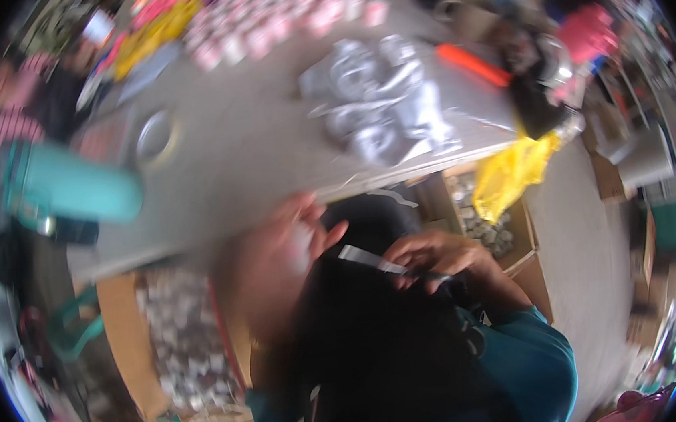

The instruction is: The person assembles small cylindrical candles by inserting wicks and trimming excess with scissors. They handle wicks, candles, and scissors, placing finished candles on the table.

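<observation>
Two bare hands work a thin clear strip over a dark lap, low in the frame.

The right hand (438,257), right of centre, pinches one end of the pale strip (368,260) between curled fingers. The left hand (281,252) is blurred at centre; its fingers look spread, and its hold cannot be made out. Above lie a grey table (252,146), crumpled silver foil packets (380,99), a teal bottle (71,190) and a yellow bag (511,172).

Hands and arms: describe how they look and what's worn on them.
Both hands are bare, no gloves or rings that can be made out. The left hand is badly motion-blurred, and its sleeve cannot be told. The right hand is sharper; behind it the forearm wears a teal sleeve, loose and plain, without visible markings.
</observation>
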A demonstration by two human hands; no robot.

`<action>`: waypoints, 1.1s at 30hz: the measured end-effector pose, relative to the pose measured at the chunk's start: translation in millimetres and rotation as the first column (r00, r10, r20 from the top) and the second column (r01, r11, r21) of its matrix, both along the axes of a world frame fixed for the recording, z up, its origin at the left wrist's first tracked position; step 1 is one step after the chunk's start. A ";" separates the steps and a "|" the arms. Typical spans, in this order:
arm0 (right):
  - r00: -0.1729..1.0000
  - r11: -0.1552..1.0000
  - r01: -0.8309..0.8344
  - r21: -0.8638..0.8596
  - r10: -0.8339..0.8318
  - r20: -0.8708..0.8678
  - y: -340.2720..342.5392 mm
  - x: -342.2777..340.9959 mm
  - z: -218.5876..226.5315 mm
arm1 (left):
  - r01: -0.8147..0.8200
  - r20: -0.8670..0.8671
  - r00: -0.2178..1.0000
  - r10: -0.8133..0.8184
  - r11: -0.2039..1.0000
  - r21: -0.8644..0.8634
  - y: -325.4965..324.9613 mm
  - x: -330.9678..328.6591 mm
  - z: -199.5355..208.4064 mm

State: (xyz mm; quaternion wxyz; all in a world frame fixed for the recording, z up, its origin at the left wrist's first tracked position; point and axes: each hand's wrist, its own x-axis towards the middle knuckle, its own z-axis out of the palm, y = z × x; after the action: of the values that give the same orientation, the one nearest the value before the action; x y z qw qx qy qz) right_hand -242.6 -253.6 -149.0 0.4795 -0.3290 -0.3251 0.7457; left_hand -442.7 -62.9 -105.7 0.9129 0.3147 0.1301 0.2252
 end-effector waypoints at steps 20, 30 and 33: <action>0.943 0.960 0.277 0.033 -0.278 0.181 27.7 -14.9 15.3 | 0.090 0.130 0.985 -0.112 0.983 0.159 7.3 16.5 -13.6; 0.954 0.962 0.273 0.027 -0.274 0.120 32.3 -19.2 17.8 | 0.089 0.071 0.992 -0.102 0.982 0.165 6.2 16.5 -11.3; 0.852 0.934 0.319 0.161 -0.357 0.383 42.2 -23.0 39.3 | 0.010 -0.009 1.000 -0.009 0.988 0.153 8.4 10.2 -3.0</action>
State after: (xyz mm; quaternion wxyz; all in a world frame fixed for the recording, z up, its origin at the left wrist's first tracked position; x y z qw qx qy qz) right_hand -265.6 -211.4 -109.8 0.5397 -0.5064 -0.3883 0.5491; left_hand -432.5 -54.5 -108.7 0.8865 0.3855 0.1147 0.2289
